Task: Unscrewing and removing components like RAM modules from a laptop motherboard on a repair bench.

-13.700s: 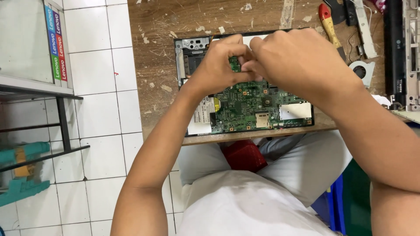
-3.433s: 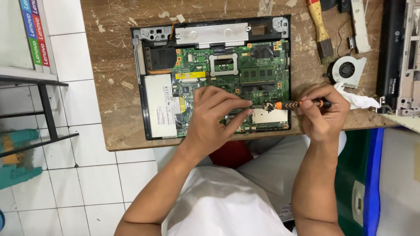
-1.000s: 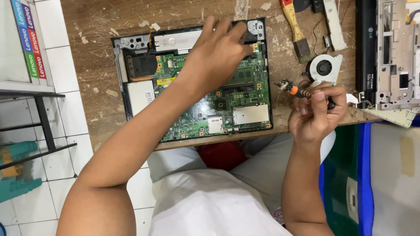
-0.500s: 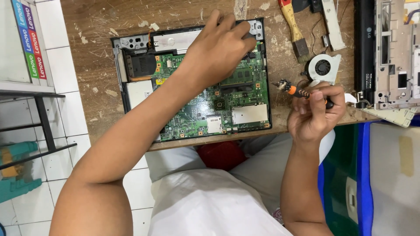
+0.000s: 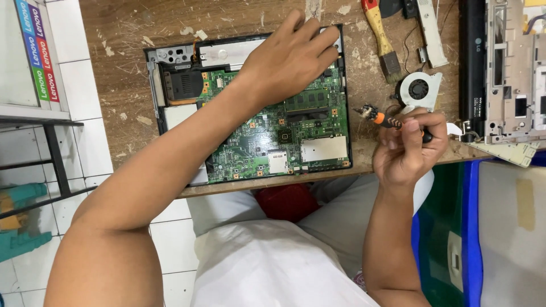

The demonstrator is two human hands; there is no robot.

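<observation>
Under the left hand point(image 5: 290, 59), in the head view, lies an opened laptop base point(image 5: 250, 108) with its green circuit board point(image 5: 284, 136) bared, flat on the scarred wooden tabletop point(image 5: 125, 34). That hand rests on the far edge of the base, fingers loosely spread and pressing down, gripping nothing that can be seen. The right hand point(image 5: 409, 150) hovers just beside the base's right edge, off the board, its fingers closed about a small screwdriver point(image 5: 387, 120) with an orange collar, tip pointing toward the board.

By the look of it, the work stands between screws: the board is being steadied while the driver is readied. A next move would call for lowering the tip squarely onto a screw head, with the left hand keeping the base from sliding.

Beyond the right hand sit a round cooling fan point(image 5: 418, 90), a paintbrush point(image 5: 381, 37) with a yellow and red handle, and a long black battery point(image 5: 472, 68). Far beyond the left elbow, a white panel carries a narrow upright strip of blue, green and red labels point(image 5: 38, 51).
</observation>
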